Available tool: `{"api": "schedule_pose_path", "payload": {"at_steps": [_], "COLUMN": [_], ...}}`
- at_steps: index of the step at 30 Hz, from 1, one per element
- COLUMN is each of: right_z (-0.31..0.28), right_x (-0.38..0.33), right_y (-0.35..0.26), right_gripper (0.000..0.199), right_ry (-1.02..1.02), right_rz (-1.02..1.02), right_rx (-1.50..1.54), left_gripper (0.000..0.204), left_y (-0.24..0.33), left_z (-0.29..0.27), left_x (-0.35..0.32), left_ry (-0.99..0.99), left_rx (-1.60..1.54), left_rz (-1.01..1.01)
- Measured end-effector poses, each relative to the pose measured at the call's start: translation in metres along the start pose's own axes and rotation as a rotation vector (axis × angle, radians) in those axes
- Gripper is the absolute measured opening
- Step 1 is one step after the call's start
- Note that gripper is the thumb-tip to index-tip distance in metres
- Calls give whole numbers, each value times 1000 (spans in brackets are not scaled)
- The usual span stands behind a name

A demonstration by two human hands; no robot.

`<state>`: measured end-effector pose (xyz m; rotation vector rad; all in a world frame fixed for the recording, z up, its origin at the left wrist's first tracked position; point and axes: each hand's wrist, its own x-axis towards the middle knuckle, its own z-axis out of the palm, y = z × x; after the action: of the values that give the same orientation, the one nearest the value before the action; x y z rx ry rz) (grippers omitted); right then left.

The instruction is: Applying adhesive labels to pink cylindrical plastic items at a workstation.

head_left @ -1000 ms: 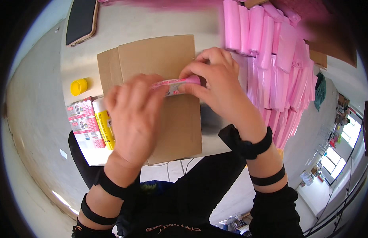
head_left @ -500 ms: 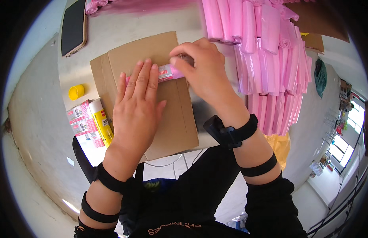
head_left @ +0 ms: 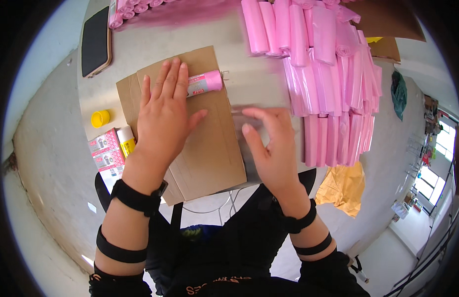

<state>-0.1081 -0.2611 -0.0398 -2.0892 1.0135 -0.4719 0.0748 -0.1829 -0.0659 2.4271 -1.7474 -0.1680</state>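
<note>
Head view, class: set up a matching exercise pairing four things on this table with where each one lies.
Things:
1. pink roll
2. phone
3. yellow cap
4. pile of pink rolls

Places:
A. far left corner of the table
B. right side of the table
C. on the cardboard sheet, under the left hand fingertips
D. bare table left of the cardboard

Pairs: 1-C, 2-A, 3-D, 4-B

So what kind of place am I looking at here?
Probably a small packing workshop: a worktable piled with pink bag rolls, a cardboard sheet and a glue stick, with bare concrete floor below.
</note>
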Motion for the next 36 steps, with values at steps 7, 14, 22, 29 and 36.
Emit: {"api": "schedule_pose_path", "payload": {"at_steps": [7, 14, 22, 29, 36], "right_z": [-8, -9, 0, -1, -1], "right_x": [-39, -45, -37, -66, -89], "right_y": [2, -14, -62, -93, -94], "right_gripper": [26, 23, 38, 36, 38], "right_ry": [-79, -108, -162, -364, -442], "right_rz": [102, 160, 506, 502, 493], "right_rx": [20, 235, 1004, 957, 1027], "left_gripper": [56, 40, 38, 65, 80], "left_y": [-20, -20, 36, 49, 39], "left_z": [2, -40, -90, -107, -114], "left_x": [17, 13, -84, -135, -166], "left_ry": [38, -84, -315, -364, -381], "left_rx": [-147, -560, -1641, -1650, -2175], "left_rz": [-12, -145, -649, -668, -814]}}
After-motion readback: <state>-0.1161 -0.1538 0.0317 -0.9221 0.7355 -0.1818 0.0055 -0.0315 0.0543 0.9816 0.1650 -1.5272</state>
